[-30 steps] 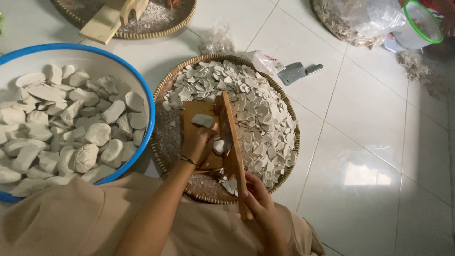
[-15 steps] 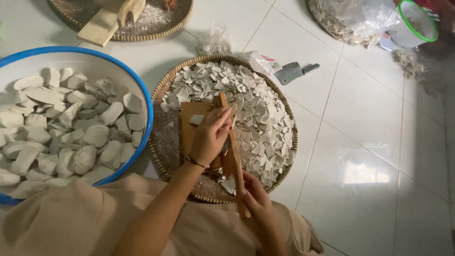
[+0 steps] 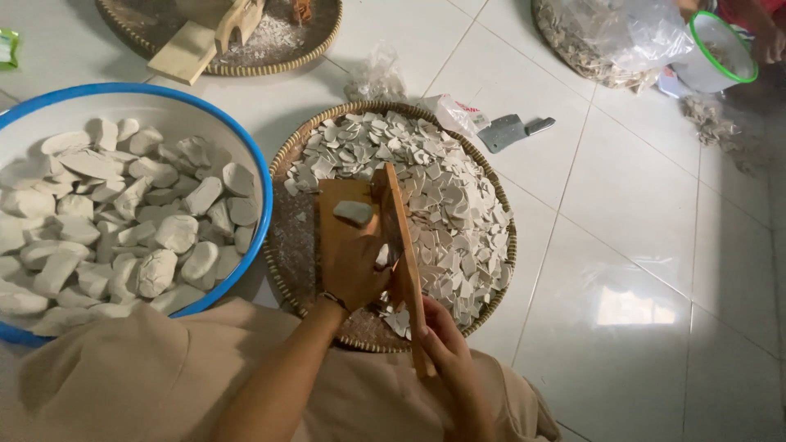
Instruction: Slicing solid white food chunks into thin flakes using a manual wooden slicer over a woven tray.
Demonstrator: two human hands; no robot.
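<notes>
Head view, floor-level work on white tiles.

Left hand [image 3: 352, 274]: fingers curled, pressed down on a pale lump against the wooden slicer board [image 3: 348, 221]; lump itself mostly hidden under the palm. A second pale lump [image 3: 354, 211] lies loose on the board, just ahead of the hand.

Right hand [image 3: 446, 344]: closed around the near end of the wooden blade arm [image 3: 401, 245], which stands on edge along the board's right side.

Board sits in a round woven tray [image 3: 499, 270], w/ thin white slices [image 3: 450, 196] heaped on the right and far sides.

Surroundings:
- Blue-rimmed white basin [image 3: 262, 188] touching the tray's left edge, full of whitish lumps [image 3: 123, 221].
- Second woven tray [image 3: 327, 24] top centre, w/ a wooden slicer [image 3: 205, 41] and white crumbs.
- Grey cleaver [image 3: 512, 131] on the tile just beyond the tray; crumpled clear bag w/ a red patch [image 3: 458, 115] beside it, touching the rim.
- Another crumpled clear bag [image 3: 377, 78] between the two trays.
- Top right: clear plastic sheet [image 3: 630, 33] over a third tray of slices; green-rimmed white tub [image 3: 720, 49] next to it.
- Green packet [image 3: 6, 47] at far left edge, cut off.
</notes>
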